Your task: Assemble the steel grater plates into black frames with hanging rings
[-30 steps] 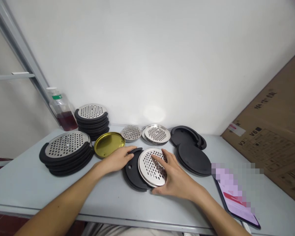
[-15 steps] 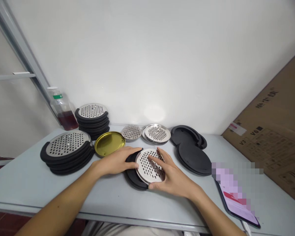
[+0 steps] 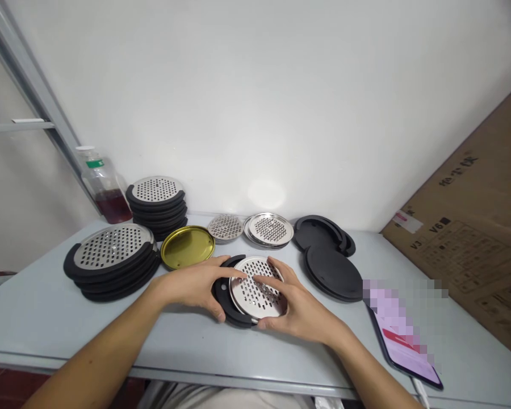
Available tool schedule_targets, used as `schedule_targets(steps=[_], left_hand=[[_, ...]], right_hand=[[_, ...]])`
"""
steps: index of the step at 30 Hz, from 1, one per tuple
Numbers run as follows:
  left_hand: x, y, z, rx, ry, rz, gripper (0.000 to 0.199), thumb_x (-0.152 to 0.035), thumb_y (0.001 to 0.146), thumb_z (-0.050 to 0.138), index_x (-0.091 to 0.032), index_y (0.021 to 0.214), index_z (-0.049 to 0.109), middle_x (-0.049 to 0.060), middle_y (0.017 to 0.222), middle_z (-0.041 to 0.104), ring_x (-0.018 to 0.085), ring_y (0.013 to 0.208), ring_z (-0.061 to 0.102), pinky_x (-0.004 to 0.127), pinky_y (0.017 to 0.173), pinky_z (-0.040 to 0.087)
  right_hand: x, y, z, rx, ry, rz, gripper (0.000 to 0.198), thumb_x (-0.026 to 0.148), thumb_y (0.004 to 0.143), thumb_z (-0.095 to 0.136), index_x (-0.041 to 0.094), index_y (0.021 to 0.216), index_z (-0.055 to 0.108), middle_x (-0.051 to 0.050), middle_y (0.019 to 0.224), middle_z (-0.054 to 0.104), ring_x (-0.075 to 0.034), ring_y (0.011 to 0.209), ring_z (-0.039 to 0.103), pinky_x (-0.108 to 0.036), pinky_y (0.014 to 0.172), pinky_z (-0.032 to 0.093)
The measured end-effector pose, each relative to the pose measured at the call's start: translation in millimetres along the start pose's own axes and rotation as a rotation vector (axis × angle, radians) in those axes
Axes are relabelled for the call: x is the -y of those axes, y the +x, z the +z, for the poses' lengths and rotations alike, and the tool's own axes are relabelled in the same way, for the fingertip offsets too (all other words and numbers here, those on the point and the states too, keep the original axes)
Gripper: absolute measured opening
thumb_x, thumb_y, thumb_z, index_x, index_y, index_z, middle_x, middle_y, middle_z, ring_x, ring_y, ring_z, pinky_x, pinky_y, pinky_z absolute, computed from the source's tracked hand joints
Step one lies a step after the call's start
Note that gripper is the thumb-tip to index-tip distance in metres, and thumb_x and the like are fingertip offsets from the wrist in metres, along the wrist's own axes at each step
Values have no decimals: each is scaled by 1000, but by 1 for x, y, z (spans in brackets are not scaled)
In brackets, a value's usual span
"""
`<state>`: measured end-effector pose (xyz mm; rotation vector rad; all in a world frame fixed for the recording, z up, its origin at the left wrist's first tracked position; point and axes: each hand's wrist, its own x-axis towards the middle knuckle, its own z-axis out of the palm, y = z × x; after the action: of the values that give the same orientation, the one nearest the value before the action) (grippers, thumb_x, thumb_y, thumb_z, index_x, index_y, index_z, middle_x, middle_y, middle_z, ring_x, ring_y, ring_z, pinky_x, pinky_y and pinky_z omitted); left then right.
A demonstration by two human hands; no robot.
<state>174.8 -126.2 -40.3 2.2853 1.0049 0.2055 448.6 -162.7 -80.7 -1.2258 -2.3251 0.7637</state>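
Right hand [image 3: 300, 307] spread wide, gripping grater plate [image 3: 259, 298] edges; left hand [image 3: 191, 284] half-open at black holder [image 3: 223, 300], can't tell if gripping.

- Soft, bright light; glare patch low on white wall [image 3: 255, 102].
- Metal disc [image 3: 259, 298] glints.
- Cardboard box [image 3: 472, 227] duller.
- Phone [image 3: 402, 338] partly pixelated.
- Wide-angle stretch toward edges; top-right corner dark.

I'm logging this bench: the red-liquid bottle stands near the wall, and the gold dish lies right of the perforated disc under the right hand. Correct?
Wrong side: the head view shows the gold dish left of the perforated disc under the right hand. The red-liquid bottle does stand near the wall.
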Motion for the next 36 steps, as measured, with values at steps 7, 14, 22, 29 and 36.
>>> schedule_targets(steps=[7, 14, 22, 29, 36], left_hand=[[2, -1, 2, 34, 57, -115, 85, -45, 53, 85, -36, 131, 54, 6, 151, 37, 40, 134, 37, 50, 107, 34], [3, 2, 3, 2, 29, -25, 81, -46, 51, 86, -30, 125, 55, 6, 131, 54, 34, 120, 51, 42, 98, 43], [8, 0, 2, 62, 86, -131, 101, -50, 50, 87, -40, 141, 43, 8, 157, 26, 41, 142, 24, 54, 112, 25], [8, 0, 3, 36, 95, -137, 100, -50, 48, 87, -39, 139, 46, 8, 155, 30, 41, 140, 28, 54, 111, 29], [13, 3, 5, -13, 56, -10, 107, -46, 51, 86, -32, 145, 37, 9, 149, 40, 37, 136, 36, 49, 110, 32]], right_hand=[[2, 6, 8, 13, -16, 2, 88, 68, 62, 74, 29, 138, 51, -11, 157, 18, -38, 145, 14, -53, 114, 25], [-2, 2, 7, 66, -8, 13, 106, 70, 57, 75, 31, 148, 34, -10, 160, 6, -38, 146, 3, -55, 115, 21], [-20, -10, -10, -23, -1, 49, 94, 55, 64, 79, 29, 145, 39, -12, 155, 27, -35, 143, 22, -53, 115, 24], [-20, -8, -4, -87, -11, -14, 91, 53, 64, 80, 28, 143, 41, -12, 147, 37, -33, 136, 36, -50, 113, 32], [-11, -6, 0, -108, 7, -10, 94, 54, 62, 81, 28, 143, 42, -13, 142, 40, -33, 131, 41, -47, 108, 37]])
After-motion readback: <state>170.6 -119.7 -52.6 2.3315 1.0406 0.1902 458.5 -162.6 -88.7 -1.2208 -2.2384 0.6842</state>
